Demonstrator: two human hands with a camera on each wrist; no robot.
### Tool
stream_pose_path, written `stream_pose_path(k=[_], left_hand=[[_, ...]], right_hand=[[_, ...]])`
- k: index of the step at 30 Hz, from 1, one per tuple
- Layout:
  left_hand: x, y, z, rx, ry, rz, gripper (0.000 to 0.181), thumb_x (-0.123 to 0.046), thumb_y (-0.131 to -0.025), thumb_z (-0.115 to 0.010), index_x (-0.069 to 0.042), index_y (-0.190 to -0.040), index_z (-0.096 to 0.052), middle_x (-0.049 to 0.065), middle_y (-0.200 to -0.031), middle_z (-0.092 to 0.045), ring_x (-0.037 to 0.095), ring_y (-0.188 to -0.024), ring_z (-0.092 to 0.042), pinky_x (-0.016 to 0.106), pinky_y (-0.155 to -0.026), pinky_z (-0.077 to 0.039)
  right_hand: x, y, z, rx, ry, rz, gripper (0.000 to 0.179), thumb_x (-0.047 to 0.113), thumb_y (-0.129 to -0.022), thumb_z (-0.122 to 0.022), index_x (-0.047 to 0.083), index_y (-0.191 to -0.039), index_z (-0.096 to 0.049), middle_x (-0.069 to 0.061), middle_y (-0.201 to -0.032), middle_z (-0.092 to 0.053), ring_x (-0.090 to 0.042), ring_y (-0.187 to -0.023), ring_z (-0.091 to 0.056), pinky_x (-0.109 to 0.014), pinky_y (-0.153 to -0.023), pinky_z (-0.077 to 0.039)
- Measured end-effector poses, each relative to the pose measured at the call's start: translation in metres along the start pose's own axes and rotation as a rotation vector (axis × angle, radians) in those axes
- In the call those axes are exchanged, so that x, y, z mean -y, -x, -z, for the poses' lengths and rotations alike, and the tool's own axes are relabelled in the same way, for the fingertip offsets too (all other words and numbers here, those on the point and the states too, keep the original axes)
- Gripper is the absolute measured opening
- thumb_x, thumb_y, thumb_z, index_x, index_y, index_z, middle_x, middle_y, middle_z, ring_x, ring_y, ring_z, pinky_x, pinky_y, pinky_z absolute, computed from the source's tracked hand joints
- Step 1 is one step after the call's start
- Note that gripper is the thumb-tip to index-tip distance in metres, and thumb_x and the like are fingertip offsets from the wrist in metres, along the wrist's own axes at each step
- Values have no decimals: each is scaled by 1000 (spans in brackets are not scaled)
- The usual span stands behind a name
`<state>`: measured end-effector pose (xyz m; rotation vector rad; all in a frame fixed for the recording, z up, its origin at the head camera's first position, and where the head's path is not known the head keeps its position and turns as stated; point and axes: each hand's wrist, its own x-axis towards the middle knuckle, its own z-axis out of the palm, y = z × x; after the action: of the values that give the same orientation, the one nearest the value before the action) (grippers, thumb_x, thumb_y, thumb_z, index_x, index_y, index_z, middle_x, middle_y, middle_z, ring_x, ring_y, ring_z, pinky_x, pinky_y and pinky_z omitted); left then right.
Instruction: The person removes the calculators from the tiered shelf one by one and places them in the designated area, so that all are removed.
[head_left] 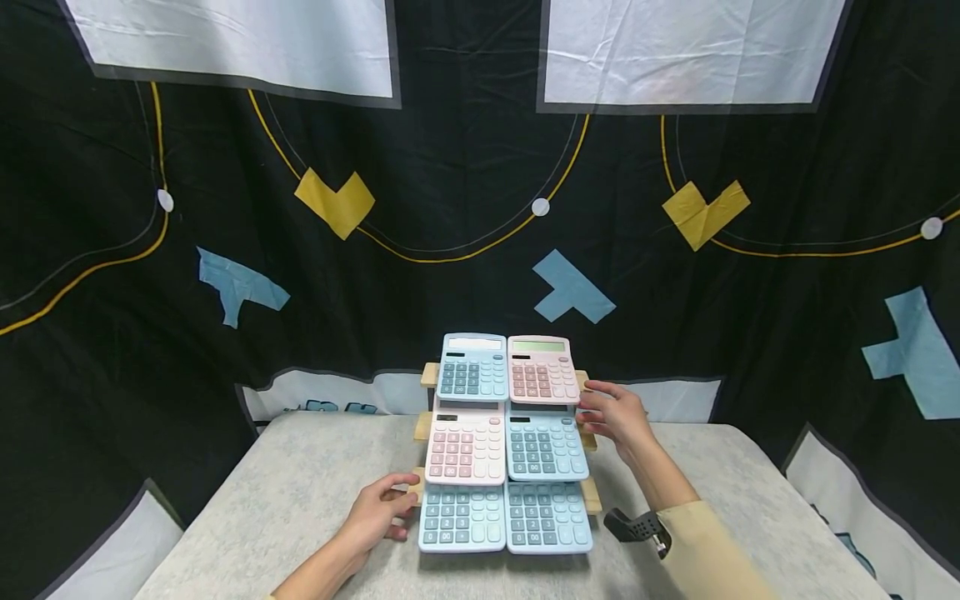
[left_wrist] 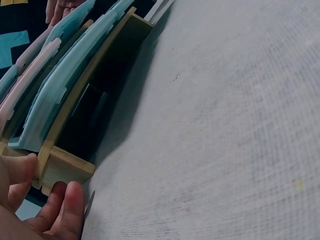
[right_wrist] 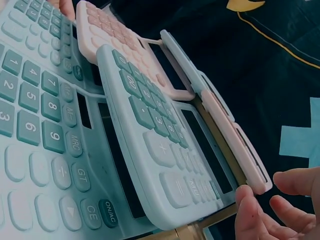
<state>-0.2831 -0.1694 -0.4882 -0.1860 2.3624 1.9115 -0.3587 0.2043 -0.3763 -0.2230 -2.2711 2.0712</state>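
Several calculators lean in two columns on a tiered wooden rack [head_left: 422, 427]. In the head view, the top row has a blue calculator [head_left: 472, 367] and a pink calculator [head_left: 542, 368]. A pink one [head_left: 466, 442] and a blue one [head_left: 547, 442] fill the middle row, and two blue calculators [head_left: 462, 518] [head_left: 549, 518] the bottom. My left hand [head_left: 378, 510] is at the rack's lower left end, fingers near the wooden end piece [left_wrist: 67, 167]. My right hand [head_left: 617, 417] is beside the top pink calculator, fingertips [right_wrist: 248, 202] near its corner, none curled round it.
The rack stands on a pale grey tabletop [head_left: 315, 467]. Behind hangs a black cloth [head_left: 450, 292] with white panels, yellow lines and blue shapes. A dark strap [head_left: 637, 527] is on the right wrist, by the sleeve [head_left: 705, 550].
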Motion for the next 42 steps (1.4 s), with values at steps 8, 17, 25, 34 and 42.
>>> stream_pose_path(k=[8,17,25,34,42], left_hand=[[-2,-1,-2,-17,-10,13,37,-14,-95,-66,-5,-131,-61,11,-97,-63,22,-83,-63,36,-62,-58],[-4,2,-1,-17,-9,12,37,-14,-95,-66,-5,-131,-61,11,-97,-63,22,-83,-63,36,-62,-58],[-5,1,0,-15,-2,-3,37,-15,-96,-66,-5,-131,-61,12,-97,-63,22,-83,-63,36,-62,-58],[-2,0,1,-14,-5,-1,37,-15,-96,-66,-6,-131,-61,11,-96,-63,22,-83,-63,35,-61,-57],[1,0,-1,-17,-16,4,37,-16,-95,-66,-7,-131,-61,11,-96,-63,22,-82,-63,35,-60,-57]], right_hand=[[0,-4,-6,24,-15,-17,50,14,-98,-63,10,-146,-49,-21,-121,-64,-15,-76,-73,-21,-66,-58],[-2,-10,-9,108,-73,38,53,6,-98,-60,10,-148,-45,-15,-107,-65,-15,-77,-72,-21,-71,-59],[-5,-15,-9,183,-69,77,51,8,-100,-56,14,-150,-43,-17,-118,-58,-16,-85,-69,-21,-78,-58],[-7,-16,-7,217,-77,73,53,7,-100,-57,12,-150,-40,-15,-113,-59,-16,-86,-69,-21,-79,-58],[-10,-18,-6,214,-107,57,53,5,-99,-57,11,-149,-42,-15,-115,-58,-15,-87,-68,-21,-79,-57]])
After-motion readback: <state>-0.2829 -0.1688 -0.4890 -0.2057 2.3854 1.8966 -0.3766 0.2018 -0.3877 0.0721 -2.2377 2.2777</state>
